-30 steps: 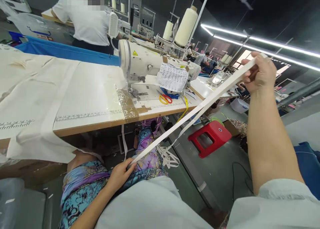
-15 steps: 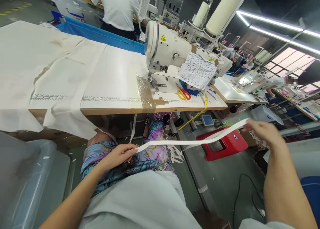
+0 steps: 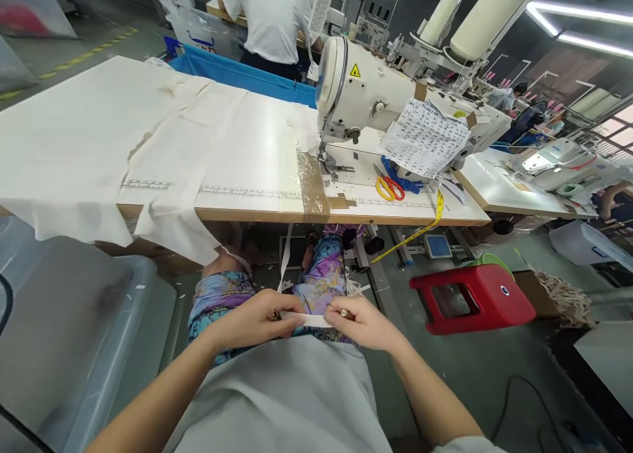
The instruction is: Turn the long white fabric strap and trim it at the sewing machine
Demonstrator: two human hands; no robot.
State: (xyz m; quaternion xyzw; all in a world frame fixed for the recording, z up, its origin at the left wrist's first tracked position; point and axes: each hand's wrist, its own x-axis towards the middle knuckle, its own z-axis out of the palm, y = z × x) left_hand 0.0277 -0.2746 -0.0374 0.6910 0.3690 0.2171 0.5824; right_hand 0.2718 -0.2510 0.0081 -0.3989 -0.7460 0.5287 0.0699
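Observation:
A narrow white fabric strip [image 3: 315, 320] is stretched flat between my hands, just above my lap. My left hand [image 3: 264, 318] pinches one end between thumb and fingers. Close by, my right hand [image 3: 363, 321] grips the other end. Something small and pale, like the tip of a thin stick, pokes out of the right fist; its kind cannot be made out. More of the strip hangs below the table edge, left of my knee. In front of me stands a sewing machine [image 3: 380, 90] on a white table [image 3: 252, 143].
Yellow-and-red-handled scissors [image 3: 390, 188] lie by the machine, and a yellow tape measure [image 3: 439, 209] hangs off the table edge. White fabric pieces [image 3: 173, 150] drape over the left side. A red stool [image 3: 504, 301] stands right, a clear plastic bin [image 3: 89, 308] left. A person [image 3: 274, 18] sits beyond.
My right hand has come in from far right to beside my left hand, so the strip between them is much shorter. The view has shifted left.

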